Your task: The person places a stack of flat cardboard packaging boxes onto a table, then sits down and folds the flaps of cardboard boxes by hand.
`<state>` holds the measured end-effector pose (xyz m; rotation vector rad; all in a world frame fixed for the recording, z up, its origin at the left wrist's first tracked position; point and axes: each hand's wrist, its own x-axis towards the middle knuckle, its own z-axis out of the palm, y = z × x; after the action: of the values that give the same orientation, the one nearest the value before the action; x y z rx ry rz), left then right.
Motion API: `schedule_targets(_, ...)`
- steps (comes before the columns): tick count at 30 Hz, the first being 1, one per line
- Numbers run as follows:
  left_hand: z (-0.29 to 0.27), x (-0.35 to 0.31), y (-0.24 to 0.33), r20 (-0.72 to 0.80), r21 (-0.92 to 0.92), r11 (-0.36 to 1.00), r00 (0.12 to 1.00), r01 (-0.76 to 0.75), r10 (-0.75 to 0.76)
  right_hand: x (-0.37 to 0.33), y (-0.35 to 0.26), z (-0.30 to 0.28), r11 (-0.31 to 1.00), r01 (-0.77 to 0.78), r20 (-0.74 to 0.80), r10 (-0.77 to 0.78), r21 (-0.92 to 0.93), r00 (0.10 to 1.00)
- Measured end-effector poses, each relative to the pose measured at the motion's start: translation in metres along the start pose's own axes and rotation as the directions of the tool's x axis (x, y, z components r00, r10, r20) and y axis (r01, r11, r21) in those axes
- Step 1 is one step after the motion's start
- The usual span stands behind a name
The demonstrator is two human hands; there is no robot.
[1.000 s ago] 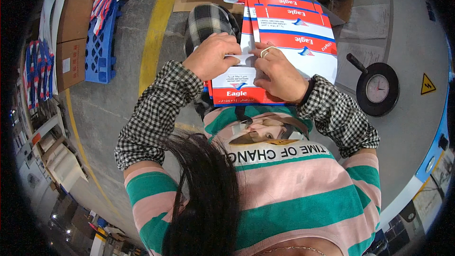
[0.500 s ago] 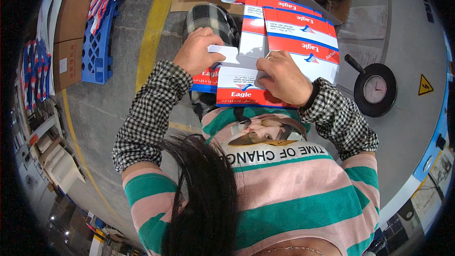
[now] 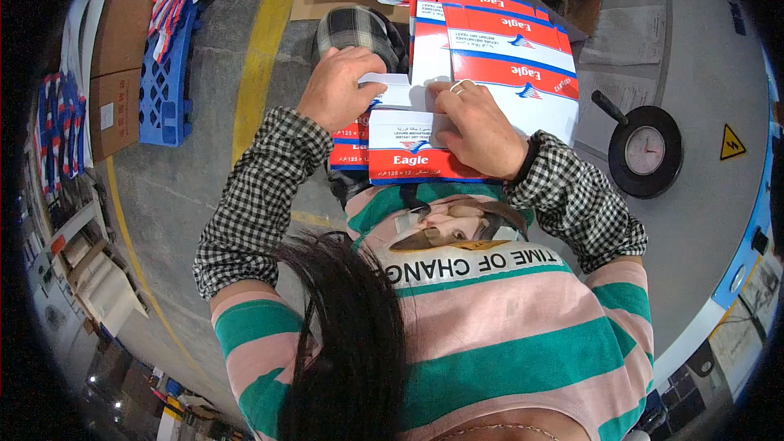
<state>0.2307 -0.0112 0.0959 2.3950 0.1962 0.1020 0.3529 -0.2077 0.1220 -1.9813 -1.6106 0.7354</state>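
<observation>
So the left hand (image 3: pixel 343 91) has thumb and fingers pinched together on the white flap (image 3: pixel 396 96) of a flat printed carton blank (image 3: pixel 400 165); the right hand (image 3: pixel 483 132), ring on a finger, has its fingertips down on the cardboard near the flap's other end, thumb bent over the front panel; can't tell whether that one's actually gripping or just pressing. The red, white and blue blank sits over the person's lap, right in front of the striped shirt (image 3: pixel 523 343); bigger carton sheets (image 3: pixel 514 61) overlap just beyond the right hand; a plaid-covered knee (image 3: pixel 355 28) pokes out beyond the left. Off to the right there's a black handwheel (image 3: pixel 645 184) with a dial in its middle, on a grey machine panel; over on the left, a blue plastic pallet (image 3: pixel 166 106) beside brown cardboard boxes (image 3: pixel 118 106).
</observation>
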Motion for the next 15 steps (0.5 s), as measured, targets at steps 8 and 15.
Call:
schedule_targets(8,0.004,0.001,0.013,0.323,-0.468,0.848,0.941,0.247,-0.096,0.001,0.005,-0.011,0.987,0.094,-0.019,-0.093,0.129,0.996)
schedule_targets(15,0.002,-0.011,-0.015,0.09,0.0,0.999,0.995,0.046,-0.045,0.003,0.001,-0.015,0.982,-0.001,0.063,-0.011,0.19,0.998)
